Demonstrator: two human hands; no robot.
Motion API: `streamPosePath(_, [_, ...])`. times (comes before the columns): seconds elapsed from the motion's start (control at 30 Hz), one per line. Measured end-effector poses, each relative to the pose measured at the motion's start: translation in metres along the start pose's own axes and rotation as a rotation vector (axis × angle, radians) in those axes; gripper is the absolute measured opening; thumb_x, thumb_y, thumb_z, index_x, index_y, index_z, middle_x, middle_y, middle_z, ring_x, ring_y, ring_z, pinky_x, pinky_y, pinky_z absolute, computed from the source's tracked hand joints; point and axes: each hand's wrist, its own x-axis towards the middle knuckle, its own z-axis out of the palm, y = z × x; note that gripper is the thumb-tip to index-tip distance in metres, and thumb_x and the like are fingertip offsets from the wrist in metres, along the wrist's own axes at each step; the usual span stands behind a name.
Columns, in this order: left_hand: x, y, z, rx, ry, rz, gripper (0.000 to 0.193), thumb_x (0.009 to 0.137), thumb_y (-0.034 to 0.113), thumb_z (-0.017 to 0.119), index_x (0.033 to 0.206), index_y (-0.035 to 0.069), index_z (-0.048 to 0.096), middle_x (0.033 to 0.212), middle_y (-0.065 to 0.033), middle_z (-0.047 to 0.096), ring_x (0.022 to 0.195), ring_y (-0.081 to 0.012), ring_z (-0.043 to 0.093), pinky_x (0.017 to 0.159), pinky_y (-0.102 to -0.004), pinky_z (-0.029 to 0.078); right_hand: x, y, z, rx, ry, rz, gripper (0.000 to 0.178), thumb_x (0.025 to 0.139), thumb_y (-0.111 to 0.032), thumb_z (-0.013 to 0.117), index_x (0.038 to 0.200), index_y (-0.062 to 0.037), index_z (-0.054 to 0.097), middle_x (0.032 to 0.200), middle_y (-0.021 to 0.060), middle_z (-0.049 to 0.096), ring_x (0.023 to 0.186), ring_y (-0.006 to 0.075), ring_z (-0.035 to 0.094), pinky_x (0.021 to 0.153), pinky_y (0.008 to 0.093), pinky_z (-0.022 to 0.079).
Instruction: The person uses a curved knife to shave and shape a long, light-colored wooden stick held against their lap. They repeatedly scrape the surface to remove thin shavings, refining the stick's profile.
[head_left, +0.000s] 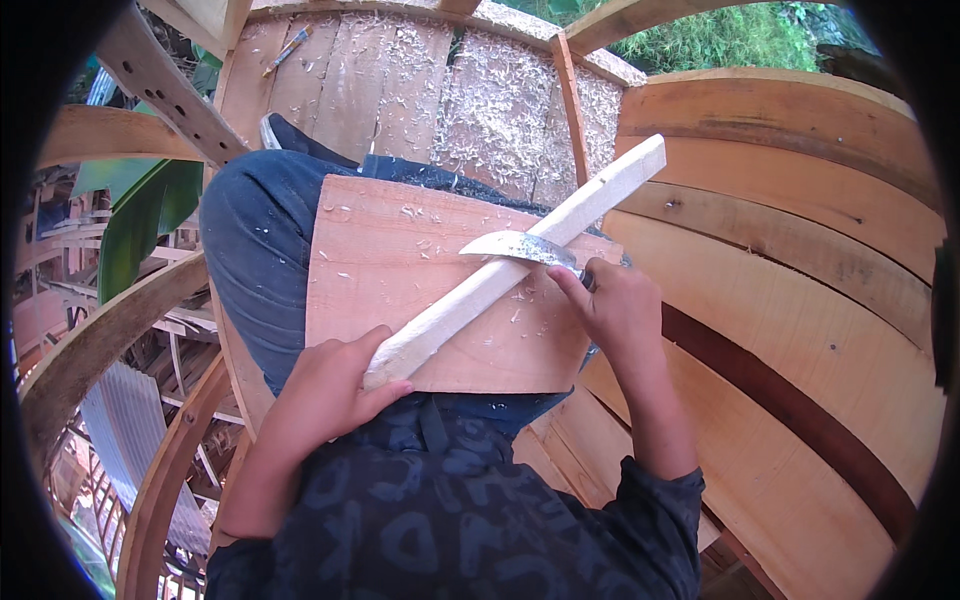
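Observation:
A pale squared wooden stick [450,309] slants across a flat wooden board [380,250] on my lap, its far end sticking out past the board's far right edge. My left hand [342,383] is wrapped around the stick's near end. In my right hand [622,303] is a knife [518,246] with a curved blade, gripped by its dark handle, which my fingers mostly hide. The blade lies across the stick beyond its middle, its tip pointing left. Small wood shavings [418,212] are scattered on the board.
Plank flooring [350,80] ahead is strewn with curled shavings, and a slim pen-like object [288,50] lies at its far left. Plank walling [780,290] curves close along my right. Bent wooden ribs [105,320] stand on the left, with a corrugated sheet [130,420] below.

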Motion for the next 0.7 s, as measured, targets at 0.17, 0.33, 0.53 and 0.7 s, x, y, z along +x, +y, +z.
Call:
streamPosePath(0.17, [0.002,0.007,-0.008,-0.06,-0.085,-0.085,0.056,0.076,0.037,0.076,0.116,0.001,0.06,0.074,-0.0229,0.064,0.076,-0.041,0.065,0.069,-0.0435,0.05,0.039,0.072,-0.011,0.07,0.033,0.475,0.069,0.087,-0.066,0.054,0.07,-0.0009,0.068,0.059,0.0176,0.062,0.057,0.0366,0.063,0.053,0.0456,0.048])
streamPosePath(0.33, [0.004,0.006,-0.006,-0.058,-0.078,-0.074,0.054,0.077,0.035,0.076,0.116,0.002,0.059,0.08,-0.0244,0.065,0.079,-0.0428,0.064,0.07,-0.0449,0.049,0.005,0.013,-0.007,0.079,-0.01,0.047,0.063,0.087,-0.057,0.06,0.068,0.0032,0.063,0.054,0.0209,0.054,0.052,0.0388,0.058,0.052,0.045,0.044])
streamPosePath(0.53, [0.003,0.006,-0.011,-0.084,-0.108,-0.084,0.048,0.079,0.032,0.074,0.116,0.005,0.06,0.08,-0.0239,0.065,0.079,-0.0422,0.065,0.072,-0.0461,0.05,-0.011,-0.013,-0.01,0.328,-0.073,0.045,0.037,0.085,-0.037,0.072,0.083,-0.0004,0.064,0.058,0.0142,0.058,0.054,0.0292,0.06,0.052,0.0368,0.047])
streamPosePath(0.7, [0.003,0.005,-0.008,-0.083,-0.067,-0.069,0.048,0.079,0.032,0.075,0.116,0.005,0.06,0.078,-0.0237,0.065,0.077,-0.0425,0.064,0.071,-0.0453,0.05,-0.031,-0.012,-0.009,0.422,0.07,-0.075,0.022,0.091,-0.024,0.065,0.094,-0.0026,0.061,0.068,0.0138,0.062,0.06,0.0313,0.063,0.054,0.0379,0.048])
